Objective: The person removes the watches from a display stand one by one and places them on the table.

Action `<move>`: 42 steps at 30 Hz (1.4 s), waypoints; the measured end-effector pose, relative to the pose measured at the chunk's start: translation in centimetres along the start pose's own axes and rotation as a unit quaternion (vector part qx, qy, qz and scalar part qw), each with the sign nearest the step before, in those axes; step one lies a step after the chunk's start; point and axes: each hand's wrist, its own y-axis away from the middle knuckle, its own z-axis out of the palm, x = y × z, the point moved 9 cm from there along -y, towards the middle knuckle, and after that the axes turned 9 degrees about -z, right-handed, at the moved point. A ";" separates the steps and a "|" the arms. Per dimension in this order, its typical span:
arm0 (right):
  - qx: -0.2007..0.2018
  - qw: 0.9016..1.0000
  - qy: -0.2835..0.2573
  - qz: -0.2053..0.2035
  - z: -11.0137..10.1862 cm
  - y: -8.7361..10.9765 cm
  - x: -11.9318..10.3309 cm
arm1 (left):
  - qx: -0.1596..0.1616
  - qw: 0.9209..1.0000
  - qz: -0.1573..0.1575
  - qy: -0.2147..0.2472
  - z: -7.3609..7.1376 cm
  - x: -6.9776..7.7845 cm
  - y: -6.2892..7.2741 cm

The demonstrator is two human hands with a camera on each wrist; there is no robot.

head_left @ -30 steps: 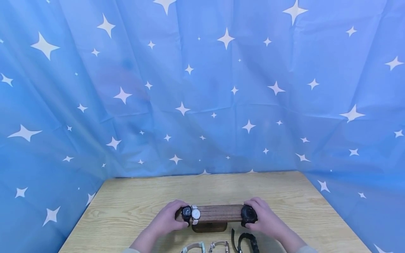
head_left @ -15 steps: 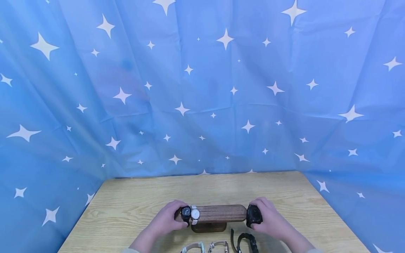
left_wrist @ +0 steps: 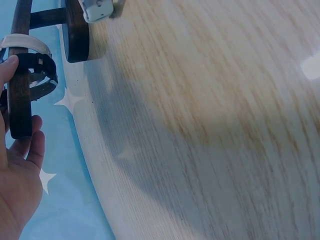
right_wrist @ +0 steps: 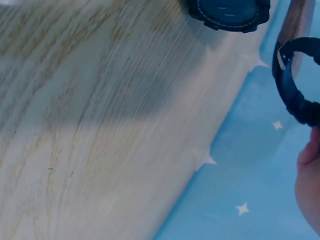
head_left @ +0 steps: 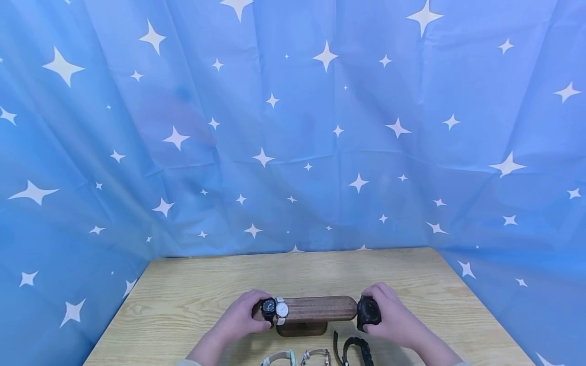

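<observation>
A dark wooden watch stand (head_left: pixel 320 308), a long rounded bar on a short foot, stands on the table. My left hand (head_left: pixel 237 316) grips its left end beside a small black watch (head_left: pixel 268 306) looped on the bar. Against that one sits a white-strapped watch (head_left: pixel 282 310). At the opposite end, my right hand (head_left: pixel 391 315) holds a large black watch (head_left: pixel 368 311) by its sides, right at the bar's tip. In the right wrist view the strap of this black watch (right_wrist: pixel 290 95) forms a closed ring, and the bar shows behind it.
In front of the stand, at the head view's lower edge, lie a mint-green watch (head_left: pixel 279 357), a slim light-strapped watch (head_left: pixel 316 356) and a black-strapped watch (head_left: pixel 359 348). A blue curtain (head_left: pixel 293 152) with white stars surrounds the wooden table (head_left: pixel 206 279).
My right hand has moved right with the large black watch, from around the bar's right end to just at its tip. The left hand and the stand stay in place.
</observation>
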 end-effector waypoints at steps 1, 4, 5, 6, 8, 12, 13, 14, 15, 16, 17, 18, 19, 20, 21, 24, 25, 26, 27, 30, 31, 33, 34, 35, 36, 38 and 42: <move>0.002 1.000 -0.003 -0.002 -0.1 0.0 -0.2 | 0.000 1.000 0.000 -0.001 0.0 0.0 0.0; 0.003 1.000 -0.019 -0.012 -0.2 0.1 -0.7 | 0.002 1.000 0.002 -0.003 0.0 0.1 0.0; 0.003 1.000 -0.024 -0.017 -0.2 0.1 -0.9 | 0.003 1.000 0.002 -0.004 0.0 0.1 0.0; 0.002 0.999 -0.029 -0.021 -0.2 0.1 -1.1 | 0.003 1.000 0.003 -0.004 0.0 0.2 0.0; -0.003 0.999 -0.034 -0.032 0.0 0.2 -1.4 | 0.006 1.000 0.006 -0.007 -0.1 0.2 0.1; -0.019 0.998 -0.033 -0.047 0.2 0.4 -1.9 | 0.012 1.000 0.013 -0.010 -0.1 0.4 0.1; -0.022 0.998 -0.033 -0.049 0.3 0.4 -2.0 | 0.014 1.000 0.016 -0.011 -0.2 0.4 0.1; -0.024 0.998 -0.032 -0.053 0.3 0.4 -2.1 | 0.015 1.000 0.017 -0.011 -0.2 0.4 0.1; -0.025 0.998 -0.034 -0.056 0.3 0.5 -2.2 | 0.016 1.000 0.018 -0.011 -0.2 0.4 0.1; -0.024 0.997 -0.035 -0.061 0.3 0.5 -2.3 | 0.016 1.000 0.019 -0.012 -0.2 0.5 0.1; -0.024 0.997 -0.037 -0.065 0.4 0.5 -2.4 | 0.016 1.000 0.019 -0.011 -0.2 0.4 0.1; -0.024 0.996 -0.042 -0.069 0.4 0.5 -2.4 | 0.016 1.000 0.018 -0.011 -0.2 0.4 0.1; -0.023 0.996 -0.046 -0.073 0.4 0.6 -2.5 | 0.016 1.000 0.017 -0.011 -0.2 0.4 0.1; -0.024 0.996 -0.049 -0.074 0.5 0.6 -2.5 | 0.015 1.000 0.015 -0.011 -0.2 0.4 0.1; -0.026 0.995 -0.055 -0.075 0.5 0.7 -2.5 | 0.015 1.000 0.014 -0.010 -0.1 0.4 0.1; -0.037 0.994 -0.082 -0.067 0.9 1.0 -2.3 | 0.013 1.000 0.010 -0.010 -0.1 0.3 0.1; -0.040 0.993 -0.090 -0.064 1.0 1.1 -2.3 | 0.012 1.000 0.010 -0.010 -0.1 0.3 0.1; -0.045 0.992 -0.099 -0.061 1.1 1.2 -2.2 | 0.011 1.000 0.010 -0.010 -0.1 0.3 0.1; -0.050 0.991 -0.111 -0.058 1.2 1.3 -2.2 | 0.010 1.000 0.011 -0.010 -0.1 0.3 0.1; -0.071 0.986 -0.142 -0.047 1.7 1.6 -2.1 | 0.007 1.000 0.010 -0.008 0.0 0.4 0.1; -0.078 0.985 -0.150 -0.042 1.8 1.7 -2.0 | 0.007 1.000 0.010 -0.008 0.0 0.4 0.1; -0.090 0.982 -0.161 -0.037 2.1 1.9 -2.0 | 0.005 1.000 0.007 -0.007 0.0 0.4 0.1; -0.093 0.982 -0.160 -0.033 2.2 2.0 -1.9 | 0.005 1.000 0.006 -0.006 0.0 0.4 0.1; -0.094 0.982 -0.161 -0.033 2.3 2.1 -2.0 | 0.005 1.000 0.005 -0.006 0.1 0.4 0.1; -0.099 0.982 -0.158 -0.025 2.3 2.2 -1.9 | 0.005 1.000 0.004 -0.005 0.1 0.3 0.1; -0.107 0.983 -0.149 -0.010 2.5 2.4 -1.8 | 0.004 1.000 0.002 -0.005 0.1 0.3 0.0; -0.129 0.980 -0.153 0.024 2.9 2.8 -1.4 | 0.004 1.000 0.000 -0.005 0.2 0.2 0.0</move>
